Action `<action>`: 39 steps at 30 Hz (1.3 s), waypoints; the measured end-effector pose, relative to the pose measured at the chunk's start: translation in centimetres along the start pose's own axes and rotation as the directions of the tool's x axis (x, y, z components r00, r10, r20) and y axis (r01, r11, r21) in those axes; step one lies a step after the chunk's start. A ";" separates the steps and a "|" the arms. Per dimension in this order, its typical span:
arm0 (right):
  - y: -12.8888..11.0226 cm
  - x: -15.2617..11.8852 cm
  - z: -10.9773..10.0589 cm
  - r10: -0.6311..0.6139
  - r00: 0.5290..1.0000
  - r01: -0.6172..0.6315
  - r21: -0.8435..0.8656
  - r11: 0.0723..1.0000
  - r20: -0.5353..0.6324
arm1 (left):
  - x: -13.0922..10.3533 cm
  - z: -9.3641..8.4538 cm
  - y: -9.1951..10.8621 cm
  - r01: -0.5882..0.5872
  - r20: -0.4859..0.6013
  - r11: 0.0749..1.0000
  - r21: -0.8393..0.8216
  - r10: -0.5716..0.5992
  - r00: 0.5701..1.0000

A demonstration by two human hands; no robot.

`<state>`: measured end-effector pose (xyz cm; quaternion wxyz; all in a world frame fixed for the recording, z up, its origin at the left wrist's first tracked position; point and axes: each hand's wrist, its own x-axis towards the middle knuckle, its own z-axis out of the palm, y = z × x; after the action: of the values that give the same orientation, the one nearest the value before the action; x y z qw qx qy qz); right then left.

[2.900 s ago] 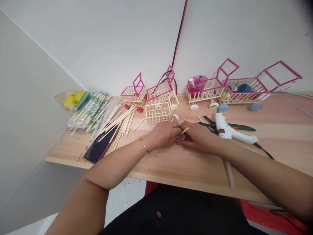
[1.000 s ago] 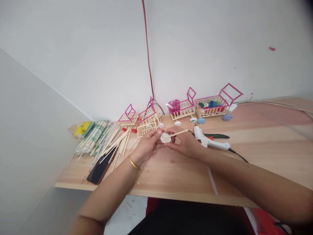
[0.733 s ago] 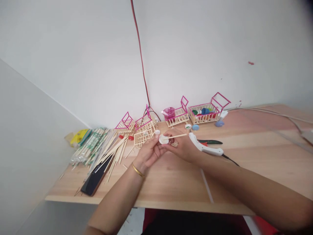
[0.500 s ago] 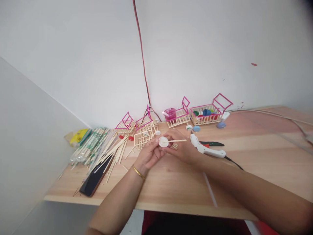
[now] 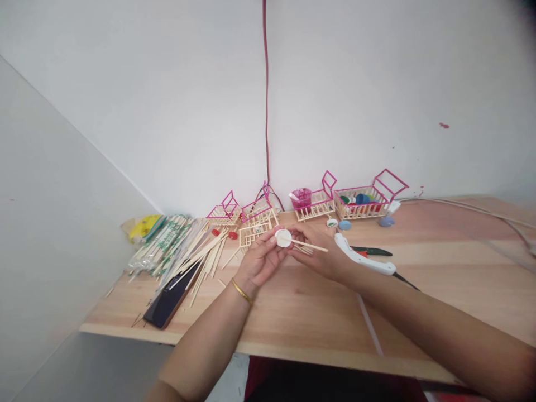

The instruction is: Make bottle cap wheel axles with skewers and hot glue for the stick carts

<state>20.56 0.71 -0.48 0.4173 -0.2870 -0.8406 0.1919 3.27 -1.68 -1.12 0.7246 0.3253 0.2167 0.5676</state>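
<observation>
Between thumb and fingers, my left hand pinches a white bottle cap, its round face turned toward me. A thin wooden stick runs from the middle of the cap to the right, passing in front of my right hand. The fingers of that hand are curled in at the cap's right edge; part of their grip is hidden. Just behind my hands stands a small unpainted stick basket. A white glue gun lies to the right of my right hand.
Along the wall stand small stick carts with pink rims, one filled with coloured caps. A pink-stained cup sits by another. Loose sticks, a phone and bagged sticks lie left. Green-handled pliers lie behind the glue gun.
The view has shifted a little, so everything sits farther right. The stick on the cap now slants down to the right, where before it was nearly level. Both hands keep their hold.
</observation>
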 end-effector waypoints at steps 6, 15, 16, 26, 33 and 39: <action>-0.5 0.7 -0.9 0.070 0.988 -0.084 0.098 0.992 0.135 | 0.2 -0.4 0.4 -0.022 -0.018 0.999 -0.046 0.021 1.000; -0.7 -2.0 -1.7 0.558 0.785 -0.600 0.555 0.575 0.270 | 0.3 -0.2 -0.4 -0.080 -0.125 0.993 0.085 0.091 0.988; -0.6 -2.2 -1.6 0.569 0.770 -0.612 0.584 0.533 0.288 | 0.4 -0.3 -0.6 -0.090 -0.136 0.991 0.104 0.103 0.985; -1.0 -2.7 -1.1 0.498 0.771 -0.632 0.574 0.520 0.397 | 0.6 -0.3 -1.3 -0.139 -0.182 0.953 0.268 0.192 0.965; -1.4 -2.9 -0.7 0.477 0.772 -0.636 0.514 0.575 0.421 | 0.5 -0.2 -1.3 -0.146 -0.173 0.933 0.328 0.211 0.962; -1.2 -3.3 -0.3 0.477 0.780 -0.625 0.491 0.607 0.404 | 0.5 -0.2 -1.4 -0.126 -0.167 0.918 0.376 0.201 0.965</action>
<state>22.01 -2.30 -1.57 0.3043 -0.3612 -0.6460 0.5997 4.21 -1.37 -2.31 0.5762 0.4110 0.3620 0.6067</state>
